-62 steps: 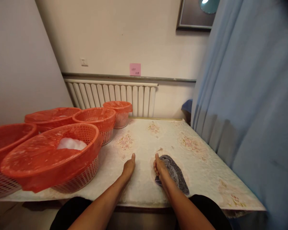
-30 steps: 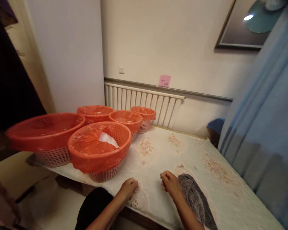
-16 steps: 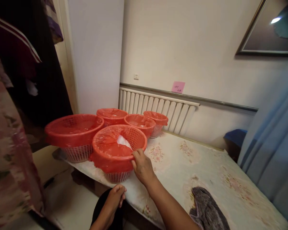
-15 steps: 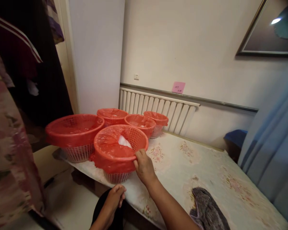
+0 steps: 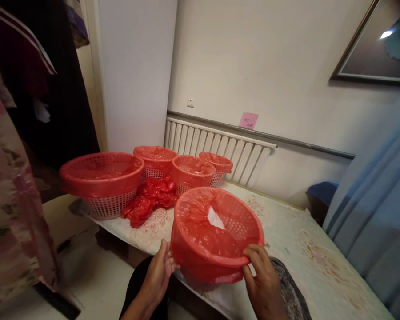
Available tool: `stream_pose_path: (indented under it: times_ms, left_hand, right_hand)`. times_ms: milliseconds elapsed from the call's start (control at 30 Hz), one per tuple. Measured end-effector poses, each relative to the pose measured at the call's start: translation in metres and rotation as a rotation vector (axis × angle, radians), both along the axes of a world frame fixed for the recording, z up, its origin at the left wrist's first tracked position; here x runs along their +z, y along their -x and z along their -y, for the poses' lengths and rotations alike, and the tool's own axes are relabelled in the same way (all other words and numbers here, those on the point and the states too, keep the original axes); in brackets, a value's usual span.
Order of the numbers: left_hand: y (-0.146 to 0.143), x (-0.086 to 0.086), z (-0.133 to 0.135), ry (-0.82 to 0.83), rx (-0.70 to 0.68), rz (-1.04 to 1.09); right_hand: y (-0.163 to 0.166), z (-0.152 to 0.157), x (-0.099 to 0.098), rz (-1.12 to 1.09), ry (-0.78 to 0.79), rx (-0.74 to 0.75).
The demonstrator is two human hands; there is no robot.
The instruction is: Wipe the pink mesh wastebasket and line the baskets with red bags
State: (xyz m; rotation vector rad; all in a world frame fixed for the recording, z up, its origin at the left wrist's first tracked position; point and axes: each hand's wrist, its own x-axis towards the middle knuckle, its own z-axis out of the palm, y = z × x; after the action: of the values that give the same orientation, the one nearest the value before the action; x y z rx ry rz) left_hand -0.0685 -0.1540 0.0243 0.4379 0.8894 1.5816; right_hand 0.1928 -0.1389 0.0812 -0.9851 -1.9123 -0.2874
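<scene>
Moved: basket (image 5: pixel 240 218) has come from the table (image 5: pixel 286 235)'s left edge to its near edge.
Grip: my left hand (image 5: pixel 160 271) and right hand (image 5: pixel 263 280) are closed on its rim.
Nearby: grey cloth (image 5: pixel 288 289) by my right wrist.

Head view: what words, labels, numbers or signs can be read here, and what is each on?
Pink sticky note on the wall above the radiator: dark handwriting, too small to read.
Red-lined basket held by the left hand and right hand: no lettering shows.
Framed picture: no text shows.
</scene>
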Motion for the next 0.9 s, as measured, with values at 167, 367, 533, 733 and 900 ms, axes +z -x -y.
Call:
stream_pose_path:
  times_ms: [167,367,533,733,900]
  left_hand:
    - [-0.02,0.029,0.005,-0.103,-0.203,0.15]
    - [-0.035,0.051,0.023,-0.135,-0.315,0.191]
    - [-0.037,0.078,0.033,-0.172,-0.298,0.225]
    - [-0.044,0.109,0.03,-0.221,-0.292,0.145]
    - [-0.057,0.131,0.026,-0.226,-0.266,0.086]
  right_hand:
    - [-0.03,0.016,-0.009,0.043,-0.067,-0.097]
    - [-0.032,0.027,-0.017,0.034,-0.013,-0.096]
    - [-0.027,0.034,-0.02,-0.089,0.043,-0.123]
    - [-0.023,0.042,-0.023,-0.179,-0.043,-0.235]
    - [-0.011,0.044,-0.021,-0.118,-0.171,-0.205]
